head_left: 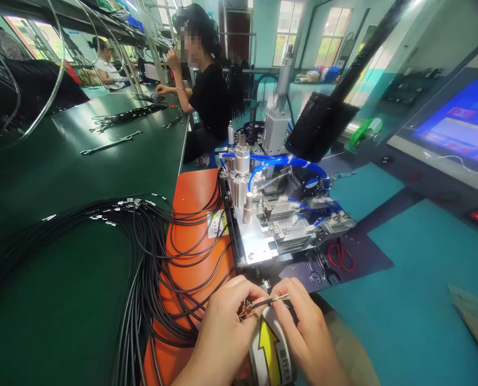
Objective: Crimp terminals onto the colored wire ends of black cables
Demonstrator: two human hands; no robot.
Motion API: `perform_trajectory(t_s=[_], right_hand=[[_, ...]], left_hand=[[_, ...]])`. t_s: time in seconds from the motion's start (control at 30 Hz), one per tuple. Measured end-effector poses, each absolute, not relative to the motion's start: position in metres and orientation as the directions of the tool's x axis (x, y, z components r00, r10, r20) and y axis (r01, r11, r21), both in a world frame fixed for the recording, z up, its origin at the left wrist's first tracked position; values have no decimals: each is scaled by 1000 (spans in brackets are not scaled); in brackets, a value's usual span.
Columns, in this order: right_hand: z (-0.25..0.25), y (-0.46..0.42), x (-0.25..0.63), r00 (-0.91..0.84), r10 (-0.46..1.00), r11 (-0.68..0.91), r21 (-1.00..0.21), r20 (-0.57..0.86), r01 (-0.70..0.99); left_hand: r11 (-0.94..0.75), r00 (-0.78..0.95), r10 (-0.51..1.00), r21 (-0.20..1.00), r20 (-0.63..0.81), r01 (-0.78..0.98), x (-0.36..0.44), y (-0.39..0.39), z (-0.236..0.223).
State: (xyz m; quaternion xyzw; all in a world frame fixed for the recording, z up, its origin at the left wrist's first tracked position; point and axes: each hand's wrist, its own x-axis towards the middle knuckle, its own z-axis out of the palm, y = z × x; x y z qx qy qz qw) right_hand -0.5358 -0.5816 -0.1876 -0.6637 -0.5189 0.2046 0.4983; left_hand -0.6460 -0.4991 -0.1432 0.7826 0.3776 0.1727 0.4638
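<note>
Head: thin coloured wires in hands

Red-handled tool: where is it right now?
Head view, right of centre: the red-handled tool lies just right of the wrenches, beyond the right hand.

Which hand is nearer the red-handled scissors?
Right. The right hand is on the near side of the red-handled scissors, a little to their left; the left hand is farther left, by the orange panel.
</note>
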Motion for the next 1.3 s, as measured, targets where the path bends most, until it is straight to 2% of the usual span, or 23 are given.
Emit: perform_trajectory(t_s=[0.23,0.43,0.57,0.7,0.77,0.9,1.03,1.1,1.3], right_hand=[[-215,-571,-524,388,846,97,-821,366,562],[-242,-564,-506,288,882,152,-804,372,575],[-251,-563,-508,276,873,175,-787,401,591],[-253,-561,-506,254,862,200,-756,438,624],[-253,-561,-504,234,861,221,-746,452,628],[-247,-561,-507,284,892,149,-823,351,548],[-234,-560,-513,395,908,-33,-918,137,395],[-228,-560,-514,417,905,-85,-926,84,369],[-223,-558,-513,431,901,-134,-916,47,379]], left_hand=[[-348,696,715,830,-65,435,-653,-491,-150],[-437,706,687,677,-173,591,-656,-482,-159],[-436,706,670,648,-230,625,-657,-479,-162],[-483,735,640,627,-224,611,-660,-477,-162],[-563,769,614,584,-179,585,-661,-478,-163],[-818,879,476,348,-37,458,-657,-479,-167],[-904,910,409,100,-72,415,-651,-481,-166],[-915,914,396,44,-85,400,-650,-481,-165],[-939,938,344,-32,-44,343,-651,-481,-163]])
